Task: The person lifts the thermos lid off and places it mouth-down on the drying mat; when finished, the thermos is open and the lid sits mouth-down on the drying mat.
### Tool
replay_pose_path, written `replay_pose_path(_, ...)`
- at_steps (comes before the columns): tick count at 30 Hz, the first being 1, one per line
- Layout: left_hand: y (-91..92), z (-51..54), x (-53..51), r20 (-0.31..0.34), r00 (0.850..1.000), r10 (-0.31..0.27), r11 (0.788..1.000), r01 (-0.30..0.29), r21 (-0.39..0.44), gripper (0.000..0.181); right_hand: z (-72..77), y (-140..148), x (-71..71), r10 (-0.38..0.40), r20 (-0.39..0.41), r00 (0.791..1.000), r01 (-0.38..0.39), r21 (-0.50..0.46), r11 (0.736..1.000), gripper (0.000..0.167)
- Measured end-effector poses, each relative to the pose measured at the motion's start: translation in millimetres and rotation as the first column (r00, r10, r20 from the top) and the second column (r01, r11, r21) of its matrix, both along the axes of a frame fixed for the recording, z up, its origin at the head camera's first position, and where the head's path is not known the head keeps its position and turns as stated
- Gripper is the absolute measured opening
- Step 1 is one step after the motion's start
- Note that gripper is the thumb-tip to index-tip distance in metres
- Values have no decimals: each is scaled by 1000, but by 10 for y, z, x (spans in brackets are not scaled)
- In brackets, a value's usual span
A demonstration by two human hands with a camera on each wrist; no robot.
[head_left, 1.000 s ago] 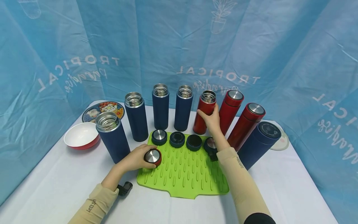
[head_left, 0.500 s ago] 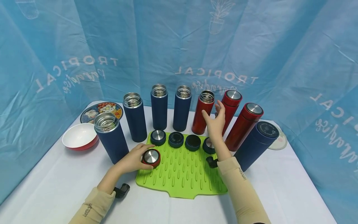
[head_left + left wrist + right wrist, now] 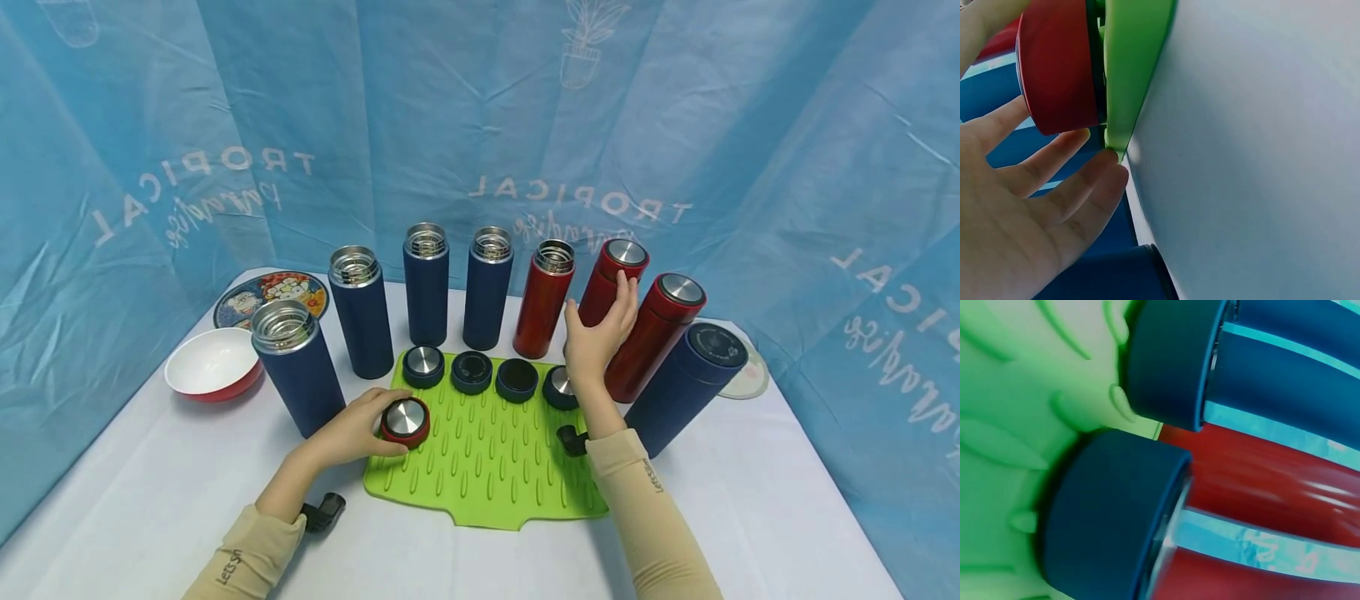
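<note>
My left hand has its thumb and fingers round a red lid with a silver top, which sits on the left of the green mat. In the left wrist view, fingers touch the red lid low by the mat's edge. My right hand is raised with spread fingers, holding nothing, in front of a capped red bottle. Left of it stands an uncapped red bottle. The right wrist view shows dark blue lids on the mat but no hand.
Several uncapped blue bottles stand behind and left of the mat. Another capped red bottle and a blue bottle are at the right. A white-and-red bowl and a patterned plate lie at the left.
My right hand has let go of the uncapped red bottle and moved right, to in front of the capped red one. My left hand stays around the red lid.
</note>
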State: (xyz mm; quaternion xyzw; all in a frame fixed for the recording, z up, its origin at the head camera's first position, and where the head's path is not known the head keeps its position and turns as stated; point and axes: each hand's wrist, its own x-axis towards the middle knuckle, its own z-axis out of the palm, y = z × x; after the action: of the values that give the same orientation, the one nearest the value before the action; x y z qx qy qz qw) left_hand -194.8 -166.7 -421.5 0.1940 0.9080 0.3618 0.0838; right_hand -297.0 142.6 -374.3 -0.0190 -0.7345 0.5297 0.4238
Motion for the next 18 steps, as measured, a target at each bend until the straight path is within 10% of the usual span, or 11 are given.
replay_pose_path(18, 9, -41, -18, 10, 1000, 7, 1000, -6, -27, 74, -123, 73, -210, -16, 207, 978, 34, -86, 996, 98)
